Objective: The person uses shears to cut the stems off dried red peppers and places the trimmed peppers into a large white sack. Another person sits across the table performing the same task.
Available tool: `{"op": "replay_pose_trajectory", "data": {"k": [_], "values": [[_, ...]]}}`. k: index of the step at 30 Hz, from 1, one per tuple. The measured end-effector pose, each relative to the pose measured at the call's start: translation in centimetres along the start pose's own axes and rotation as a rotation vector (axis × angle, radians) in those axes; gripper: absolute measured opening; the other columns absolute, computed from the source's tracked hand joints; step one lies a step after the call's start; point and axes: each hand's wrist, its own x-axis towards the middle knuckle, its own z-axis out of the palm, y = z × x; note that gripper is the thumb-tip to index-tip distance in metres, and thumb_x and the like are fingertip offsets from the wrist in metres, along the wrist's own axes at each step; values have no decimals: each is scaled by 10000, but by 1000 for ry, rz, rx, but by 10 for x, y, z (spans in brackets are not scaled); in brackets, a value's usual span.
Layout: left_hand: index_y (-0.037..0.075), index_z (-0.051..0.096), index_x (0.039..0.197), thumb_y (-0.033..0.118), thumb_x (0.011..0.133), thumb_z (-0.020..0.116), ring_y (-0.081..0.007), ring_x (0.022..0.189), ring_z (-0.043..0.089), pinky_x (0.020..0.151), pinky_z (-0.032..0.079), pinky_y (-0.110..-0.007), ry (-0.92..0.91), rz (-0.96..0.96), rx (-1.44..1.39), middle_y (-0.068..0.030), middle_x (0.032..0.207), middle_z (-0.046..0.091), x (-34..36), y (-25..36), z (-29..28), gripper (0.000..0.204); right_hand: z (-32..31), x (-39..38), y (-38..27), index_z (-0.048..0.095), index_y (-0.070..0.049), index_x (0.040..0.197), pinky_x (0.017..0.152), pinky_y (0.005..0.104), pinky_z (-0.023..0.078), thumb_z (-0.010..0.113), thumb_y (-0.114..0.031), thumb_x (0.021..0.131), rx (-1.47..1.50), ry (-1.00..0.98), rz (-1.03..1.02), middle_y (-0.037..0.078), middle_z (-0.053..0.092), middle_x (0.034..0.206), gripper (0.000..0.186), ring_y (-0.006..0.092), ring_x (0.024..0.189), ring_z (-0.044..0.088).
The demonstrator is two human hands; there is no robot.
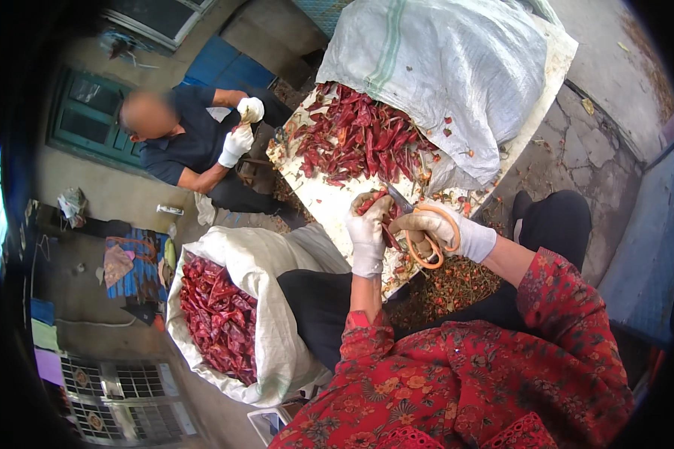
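Note:
My left hand (367,236), in a white glove, holds dried red chillies (388,221) over the near edge of a pale board (329,202). My right hand (445,236), gloved too, grips scissors (427,251) with orange handles, their dark blades at the top of the held chillies. A pile of dried chillies (371,135) lies on the board beyond my hands, partly under a white woven sack (438,52). Loose bits of stem and chilli are scattered near the blades.
At left, an open white sack (284,307) holds chillies (213,314). A co-worker (180,150) sits across at upper left, gloved hands (238,138) holding something small. Stems and scraps (457,292) litter the ground below the board. A blue panel (644,247) stands at right.

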Motion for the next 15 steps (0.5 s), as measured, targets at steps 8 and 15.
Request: {"op": "replay_pose_trajectory", "data": {"k": [8, 15], "values": [[-10, 607, 1033, 6, 919, 716, -141, 729, 668, 687, 550, -256, -148, -64, 78, -93, 904, 703, 6, -6, -25, 159, -26, 20, -33, 594, 68, 1250, 561, 335, 503, 684, -278, 983, 523, 644, -85, 38, 602, 724, 446, 165, 610, 589], [-2, 601, 1091, 72, 812, 781, -131, 720, 595, 671, 503, -280, -102, 61, 720, -57, 856, 643, 90, -28, -44, 339, -36, 21, -17, 631, -19, 1062, 587, 372, 532, 733, -327, 955, 431, 732, -16, 80, 640, 812, 341, 216, 676, 633]]}}
